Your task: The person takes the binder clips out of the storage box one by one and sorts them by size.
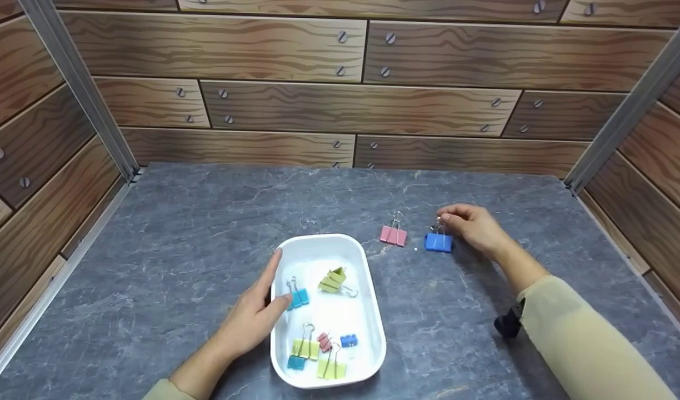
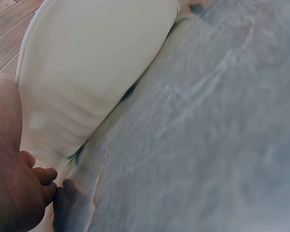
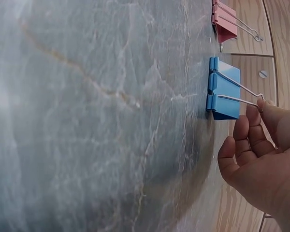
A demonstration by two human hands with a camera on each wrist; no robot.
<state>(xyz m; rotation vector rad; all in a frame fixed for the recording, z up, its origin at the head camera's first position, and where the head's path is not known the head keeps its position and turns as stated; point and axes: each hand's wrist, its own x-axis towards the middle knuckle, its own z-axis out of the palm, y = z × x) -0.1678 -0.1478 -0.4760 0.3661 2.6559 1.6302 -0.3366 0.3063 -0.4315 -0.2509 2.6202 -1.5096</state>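
My right hand [image 1: 478, 229] pinches a wire handle of a large blue binder clip [image 1: 438, 243] between thumb and fingertips. In the right wrist view the blue clip's body stands at the tabletop, its handles toward my fingers. A pink binder clip [image 1: 393, 235] stands to its left, handles up. My left hand [image 1: 248, 325] holds the left side of a white plastic tray [image 1: 375, 311], thumb over the rim and fingers outside. Inside lie a light-blue clip [image 1: 299, 297], an olive-green clip [image 1: 332, 280], yellow-green clips [image 1: 332, 369], and small pink [image 1: 324, 342], blue [image 1: 348, 340] and teal [image 1: 296, 363] clips.
The dark grey marbled tabletop [image 1: 195, 250] bears everything. Wood-patterned panels [image 1: 284, 105] close off the back and both sides, with metal posts [image 1: 84, 83] at the corners. A tiny white speck [image 1: 415, 249] lies between the pink and blue clips.
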